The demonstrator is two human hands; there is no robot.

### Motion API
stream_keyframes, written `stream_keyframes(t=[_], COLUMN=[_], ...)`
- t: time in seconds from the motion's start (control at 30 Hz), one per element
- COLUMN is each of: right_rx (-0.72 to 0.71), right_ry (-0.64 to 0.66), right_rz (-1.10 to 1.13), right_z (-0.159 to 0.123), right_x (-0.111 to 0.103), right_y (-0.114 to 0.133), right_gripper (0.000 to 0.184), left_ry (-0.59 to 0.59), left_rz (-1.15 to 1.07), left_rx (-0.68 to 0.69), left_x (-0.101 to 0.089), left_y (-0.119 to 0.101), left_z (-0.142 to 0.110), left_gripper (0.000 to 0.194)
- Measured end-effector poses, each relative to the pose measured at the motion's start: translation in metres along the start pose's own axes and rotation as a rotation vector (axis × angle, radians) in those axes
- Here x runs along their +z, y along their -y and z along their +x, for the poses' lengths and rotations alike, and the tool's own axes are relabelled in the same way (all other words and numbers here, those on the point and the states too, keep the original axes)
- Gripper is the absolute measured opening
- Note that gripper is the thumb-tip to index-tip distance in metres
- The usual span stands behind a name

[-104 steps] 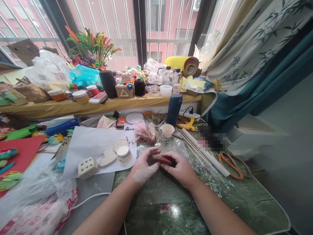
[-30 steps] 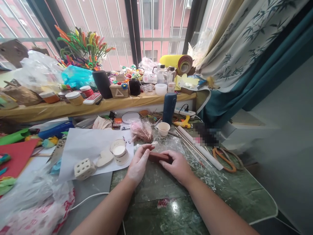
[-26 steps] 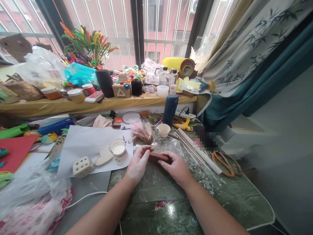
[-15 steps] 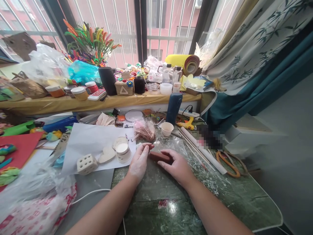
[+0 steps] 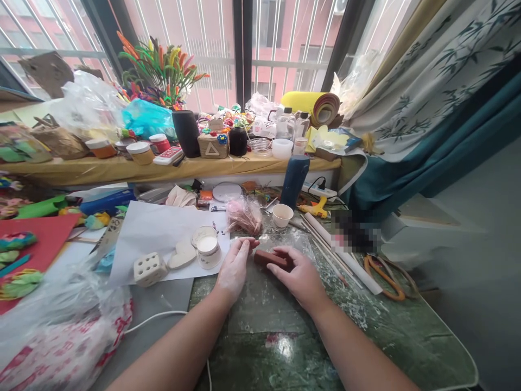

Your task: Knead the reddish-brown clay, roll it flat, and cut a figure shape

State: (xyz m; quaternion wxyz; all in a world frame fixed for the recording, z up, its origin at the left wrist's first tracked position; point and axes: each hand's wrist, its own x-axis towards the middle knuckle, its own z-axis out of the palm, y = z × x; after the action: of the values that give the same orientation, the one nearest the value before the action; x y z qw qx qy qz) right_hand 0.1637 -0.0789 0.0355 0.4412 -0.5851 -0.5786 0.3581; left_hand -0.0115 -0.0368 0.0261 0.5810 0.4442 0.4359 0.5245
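Observation:
My right hand [image 5: 303, 276] grips a reddish-brown block [image 5: 266, 259], apparently clay, with the thumb along its near side and fingers over the far side. The block's left end points toward my left hand [image 5: 235, 269], whose fingers are stretched out beside it, a small gap away. White powder coats the back of my left hand. Under both hands lies a clear sheet [image 5: 252, 309] on the green tabletop [image 5: 301, 358]. An open jar of white powder [image 5: 208, 250] stands left of my left hand, beside a heart-shaped piece [image 5: 182, 256] and a white die [image 5: 150, 270].
Beyond the hands are a pale cup [image 5: 282, 215], a bag of brownish material [image 5: 244, 217] and a blue bottle [image 5: 295, 180]. Sticks and a white tube [image 5: 344, 252] lie right, near orange-handled scissors [image 5: 385, 277]. A plastic bag [image 5: 69, 336] and white cable [image 5: 157, 317] occupy the left.
The view has shifted slightly left. The gap between my left fingers and the brown block has widened a little; my right hand keeps hold of the block.

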Motion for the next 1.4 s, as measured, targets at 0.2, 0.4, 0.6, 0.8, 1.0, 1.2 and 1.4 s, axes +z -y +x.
stream_keyframes(t=[0.2, 0.4, 0.6, 0.8, 1.0, 1.2, 1.4], right_rx=[-0.005, 0.106, 0.018, -0.045, -0.102, -0.106, -0.117], right_ry=[0.071, -0.036, 0.052, 0.002, -0.050, -0.082, -0.014], right_rz=[-0.032, 0.681, 0.523, 0.226, 0.030, 0.060, -0.040], right_z=[0.005, 0.003, 0.001, -0.006, -0.007, -0.004, -0.005], right_x=[0.002, 0.007, 0.001, -0.008, -0.003, -0.001, -0.003], right_y=[0.000, -0.010, -0.005, -0.001, 0.002, -0.001, 0.004], right_gripper=[0.022, 0.038, 0.032, 0.029, 0.022, 0.025, 0.018], left_ry=[0.009, 0.226, 0.262, 0.222, 0.084, 0.040, 0.048], left_rz=[0.014, -0.033, -0.011, 0.063, 0.102, 0.125, 0.135], left_rx=[-0.015, -0.034, -0.026, -0.022, -0.003, 0.000, 0.019], left_x=[0.002, 0.007, 0.005, 0.003, 0.004, 0.003, 0.001], left_y=[-0.006, -0.013, -0.009, -0.013, -0.015, -0.013, -0.011], left_z=[-0.001, -0.007, -0.010, -0.010, -0.008, -0.004, -0.003], left_gripper=[0.047, 0.046, 0.030, 0.033, 0.028, 0.028, 0.029])
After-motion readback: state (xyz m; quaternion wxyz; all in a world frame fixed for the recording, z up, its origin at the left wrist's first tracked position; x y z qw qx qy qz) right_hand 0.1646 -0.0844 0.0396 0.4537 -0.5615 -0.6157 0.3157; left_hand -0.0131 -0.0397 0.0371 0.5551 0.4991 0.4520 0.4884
